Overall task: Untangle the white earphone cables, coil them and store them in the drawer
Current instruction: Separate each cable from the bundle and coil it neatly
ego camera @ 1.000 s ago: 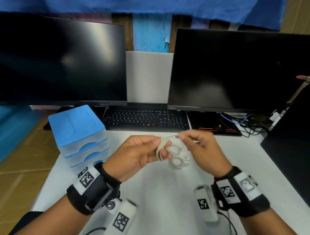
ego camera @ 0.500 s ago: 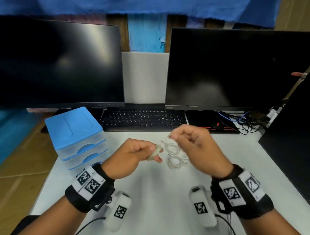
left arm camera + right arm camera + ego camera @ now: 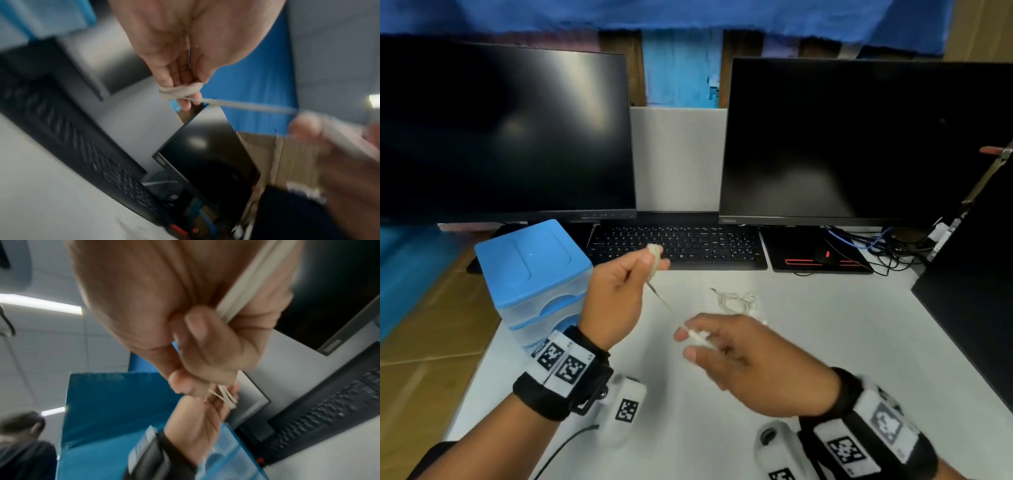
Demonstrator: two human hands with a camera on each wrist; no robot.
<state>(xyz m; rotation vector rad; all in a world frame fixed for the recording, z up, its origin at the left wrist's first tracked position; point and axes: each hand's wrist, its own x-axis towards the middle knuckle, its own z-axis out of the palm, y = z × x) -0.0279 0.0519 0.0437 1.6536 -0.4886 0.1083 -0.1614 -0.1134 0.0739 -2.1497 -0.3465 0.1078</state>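
The left hand (image 3: 619, 294) is raised above the counter (image 3: 825, 342) with its fingers curled, pinching a small wound bundle of white earphone cable (image 3: 654, 255) between thumb and fingertips; the left wrist view shows the cable looped a few times round the fingertips (image 3: 186, 104). From that bundle a single taut strand (image 3: 662, 301) runs down and to the right to the right hand (image 3: 743, 356), which is lower and nearer the person, its fingers closed round the strand's white end piece (image 3: 698, 337). The two hands are apart, joined only by the stretched cable. Motion blur softens the right hand in the head view, so how each finger lies there cannot be told exactly.

Just beyond the right hand, a second loose tangle of white earphone cable (image 3: 738, 301) lies on the white counter, touching neither hand. To the left of the left hand stands a small drawer unit (image 3: 534, 274) with a blue top and clear fronts, its visible drawers closed. Behind the hands a black keyboard (image 3: 678, 245) sits along the back of the counter, with a dark mouse pad (image 3: 815, 251) to its right and two dark monitors (image 3: 859, 144) above
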